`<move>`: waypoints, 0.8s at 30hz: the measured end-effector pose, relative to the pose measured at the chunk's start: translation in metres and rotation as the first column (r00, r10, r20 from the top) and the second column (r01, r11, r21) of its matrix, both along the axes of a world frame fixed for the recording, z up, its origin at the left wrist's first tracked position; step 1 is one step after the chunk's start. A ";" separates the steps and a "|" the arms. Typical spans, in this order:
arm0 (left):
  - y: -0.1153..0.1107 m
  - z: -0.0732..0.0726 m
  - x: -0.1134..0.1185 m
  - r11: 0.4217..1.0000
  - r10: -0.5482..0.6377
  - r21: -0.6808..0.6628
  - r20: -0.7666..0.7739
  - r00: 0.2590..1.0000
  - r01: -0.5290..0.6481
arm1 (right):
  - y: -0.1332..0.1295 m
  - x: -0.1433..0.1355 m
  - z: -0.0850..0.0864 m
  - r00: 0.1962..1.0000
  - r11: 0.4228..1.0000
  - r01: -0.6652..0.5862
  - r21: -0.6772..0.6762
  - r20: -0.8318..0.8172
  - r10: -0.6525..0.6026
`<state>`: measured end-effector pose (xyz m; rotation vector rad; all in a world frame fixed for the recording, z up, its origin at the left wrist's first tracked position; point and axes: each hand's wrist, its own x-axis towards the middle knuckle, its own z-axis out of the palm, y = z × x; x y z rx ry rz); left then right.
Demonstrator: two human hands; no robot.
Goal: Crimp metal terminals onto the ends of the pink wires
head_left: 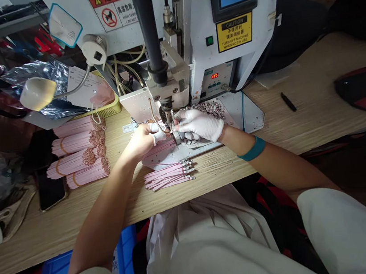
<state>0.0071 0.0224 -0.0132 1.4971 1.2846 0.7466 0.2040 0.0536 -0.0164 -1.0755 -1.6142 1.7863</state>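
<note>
My left hand (145, 137), with white covers on some fingertips, is closed at the machine's soldering head (166, 107), pinching something too small to make out, with pink wires beneath it. From the right, my right hand (200, 125) in a white glove reaches to the same spot, its fingers pressed together on something hidden at the tip. Small dark and white parts (213, 109) lie in a heap behind the right hand. A bunch of pink wires with metal connector ends (169, 176) rests on the table just in front of the white base plate (251, 117).
Banded bundles of pink wires (78, 164) lie at the left, beside a black phone (51, 190) and a yellow basket (112, 108). A lamp (38, 93) hangs over them. On the right are a black pen-like object (288, 101) and a red-black object (365, 90).
</note>
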 end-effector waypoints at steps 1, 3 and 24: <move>-0.001 0.001 -0.001 1.000 -0.012 0.010 -0.008 1.000 0.012 | 0.001 0.003 0.002 1.000 1.000 -0.005 0.029 0.019 0.005; -0.005 0.004 -0.004 0.999 -0.034 0.022 -0.063 0.997 0.035 | 0.005 0.013 0.008 0.998 0.994 0.011 0.106 0.067 -0.018; -0.024 0.018 -0.012 0.887 0.345 0.459 -0.585 0.734 -0.051 | 0.008 0.012 -0.011 0.854 0.578 -0.258 0.775 0.462 -0.239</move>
